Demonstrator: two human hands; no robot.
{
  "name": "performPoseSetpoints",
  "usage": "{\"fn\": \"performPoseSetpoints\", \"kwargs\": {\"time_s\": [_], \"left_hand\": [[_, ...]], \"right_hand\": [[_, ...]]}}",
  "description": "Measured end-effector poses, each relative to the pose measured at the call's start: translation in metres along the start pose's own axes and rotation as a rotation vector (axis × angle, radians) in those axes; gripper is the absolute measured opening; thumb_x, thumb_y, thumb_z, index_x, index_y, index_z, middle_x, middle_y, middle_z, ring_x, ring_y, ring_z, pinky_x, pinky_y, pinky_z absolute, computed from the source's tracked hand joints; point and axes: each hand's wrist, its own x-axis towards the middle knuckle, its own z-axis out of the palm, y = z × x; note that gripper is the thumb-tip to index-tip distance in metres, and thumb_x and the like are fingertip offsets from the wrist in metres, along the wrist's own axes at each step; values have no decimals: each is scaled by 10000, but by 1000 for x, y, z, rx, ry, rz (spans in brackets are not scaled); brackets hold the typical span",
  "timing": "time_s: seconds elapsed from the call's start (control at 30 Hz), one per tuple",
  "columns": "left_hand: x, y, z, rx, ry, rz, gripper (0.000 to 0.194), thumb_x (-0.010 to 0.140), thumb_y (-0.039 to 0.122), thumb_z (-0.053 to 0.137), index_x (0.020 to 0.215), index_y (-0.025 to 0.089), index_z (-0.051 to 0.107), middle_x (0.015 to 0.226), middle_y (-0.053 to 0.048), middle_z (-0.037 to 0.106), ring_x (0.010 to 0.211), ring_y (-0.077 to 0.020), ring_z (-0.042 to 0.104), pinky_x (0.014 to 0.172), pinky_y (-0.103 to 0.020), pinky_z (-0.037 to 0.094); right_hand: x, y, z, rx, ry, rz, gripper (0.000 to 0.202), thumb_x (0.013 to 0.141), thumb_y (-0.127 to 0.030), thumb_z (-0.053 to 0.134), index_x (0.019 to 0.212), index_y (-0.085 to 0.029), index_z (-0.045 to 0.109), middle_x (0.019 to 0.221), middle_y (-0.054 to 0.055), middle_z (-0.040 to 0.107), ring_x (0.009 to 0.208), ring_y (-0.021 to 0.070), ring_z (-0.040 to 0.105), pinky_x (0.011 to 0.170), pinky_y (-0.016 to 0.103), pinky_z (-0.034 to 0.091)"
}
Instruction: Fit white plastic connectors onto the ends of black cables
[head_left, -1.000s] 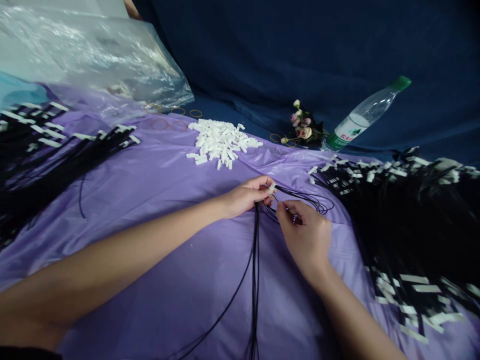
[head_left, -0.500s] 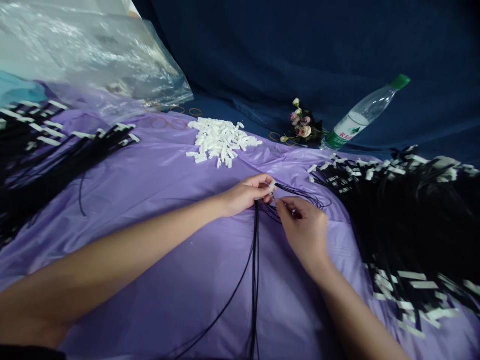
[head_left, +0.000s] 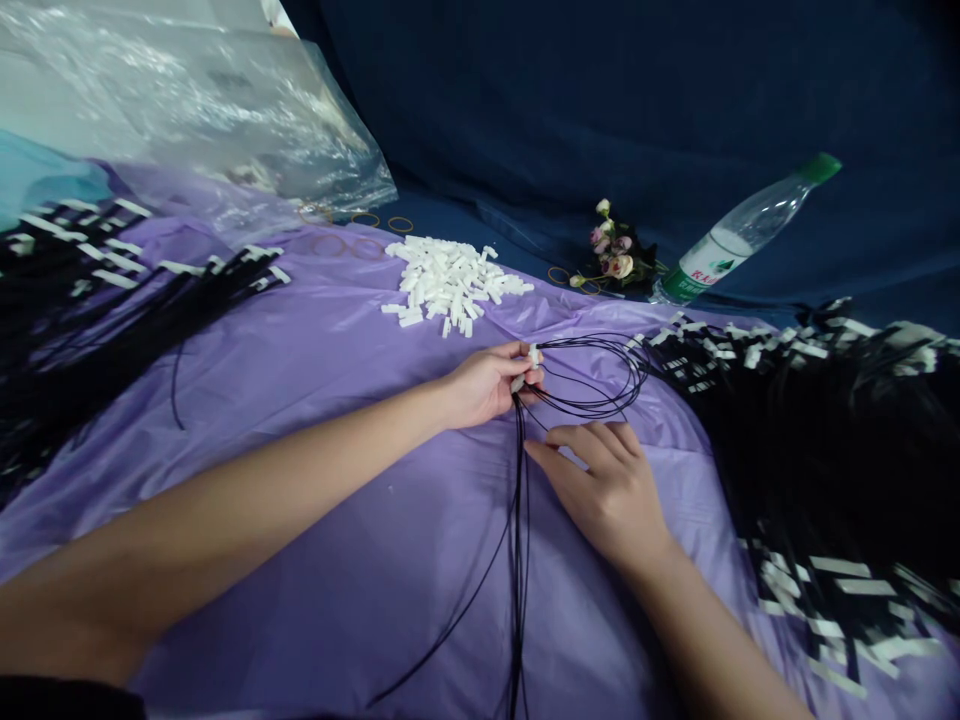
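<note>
Near the middle, my left hand [head_left: 491,385] pinches small white connectors [head_left: 534,356] with thin black wires on them. The black wires [head_left: 628,372] make a wide loop to the right of its fingertips, and their long ends hang straight down over the purple cloth. Just below the loop is my right hand [head_left: 600,475], with thumb and forefinger apart at the tips and the other fingers curled. Nothing shows clearly between its fingers.
Beyond my hands lies a pile of white connectors [head_left: 454,282] on the purple cloth [head_left: 337,520]. Bundles of black wires [head_left: 825,430] with white ends lie at right, others [head_left: 150,320] at left. Farther back are a bottle [head_left: 739,235], flowers [head_left: 619,255] and a plastic bag [head_left: 247,110].
My right hand has moved down, away from my left fingertips, and its thumb and forefinger have parted. The wire loop now shows more fully. The view has shifted slightly.
</note>
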Motion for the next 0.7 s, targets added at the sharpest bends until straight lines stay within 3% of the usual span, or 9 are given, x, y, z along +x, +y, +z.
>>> {"fn": "performPoseSetpoints", "kwargs": {"time_s": [0.2,0.5,0.6,0.7], "left_hand": [[2,-2,-4,-54,-38,-37,84,821,59,503,803,138,527,687,-14,506,695,-127,561,694,-276,472],[0,-1,-3,-97,-52,-52,85,840,60,493,799,122,533,662,-7,492,651,-112,533,713,-292,463],[1,-2,-4,-115,-56,-46,79,825,45,509,803,116,538,676,-7,501,638,-96,521,727,-282,451],[1,-3,-3,-118,-36,-33,87,819,39,512,802,121,534,712,-13,515,650,-98,525,727,-285,448]], "right_hand": [[4,4,5,10,-14,-53,101,861,-149,628,855,-217,702,873,-5,720,729,133,573,727,324,335],[5,10,0,58,45,-121,149,866,-111,612,945,-210,689,912,5,737,795,151,628,799,357,371],[2,13,2,172,76,-45,150,841,-101,634,936,-207,681,919,22,733,781,144,648,792,347,416],[1,14,4,391,125,179,126,823,-124,642,903,-212,685,913,45,719,809,157,664,761,327,484]]}}
